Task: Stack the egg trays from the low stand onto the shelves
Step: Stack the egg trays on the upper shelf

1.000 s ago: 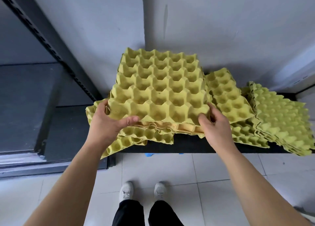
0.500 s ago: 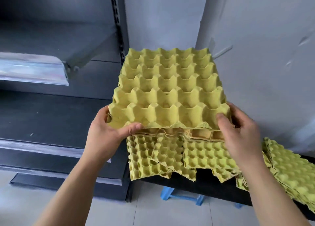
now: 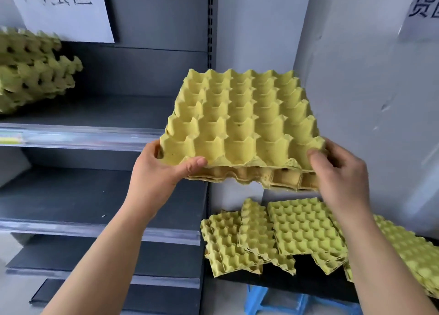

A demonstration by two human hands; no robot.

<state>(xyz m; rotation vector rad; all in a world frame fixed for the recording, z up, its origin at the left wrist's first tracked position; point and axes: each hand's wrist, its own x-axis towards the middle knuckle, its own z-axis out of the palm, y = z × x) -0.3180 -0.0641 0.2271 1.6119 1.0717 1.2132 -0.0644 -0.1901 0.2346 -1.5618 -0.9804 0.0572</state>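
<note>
I am holding a small bundle of egg trays (image 3: 240, 124) in the air in front of me, cups facing up and almost level. It is hanging between the shelves and the low stand, touching neither. Several edges are showing under the top tray, so I judge it is a few trays nested together.

My left hand (image 3: 156, 172) is gripping the near left corner, with the thumb lying on the top rim and the fingers going underneath. My right hand (image 3: 342, 174) is gripping the near right corner in the same way. I am taking both corners, I think, because this pressed paper is thin and the nested trays could be sliding apart if only one side is carried.

At five o'clock, lower down, the loose trays (image 3: 304, 229) are lying overlapped on the black low stand (image 3: 303, 269), which is resting on blue legs (image 3: 259, 300). At ten o'clock a stack (image 3: 31, 72) is sitting on the upper shelf (image 3: 99, 115). Probably my bundle is going there, since cups sitting in cups make a steady pile. The lower shelf (image 3: 71, 196) is at eight o'clock, and a paper sign (image 3: 64, 8) is hanging at eleven o'clock.
</note>
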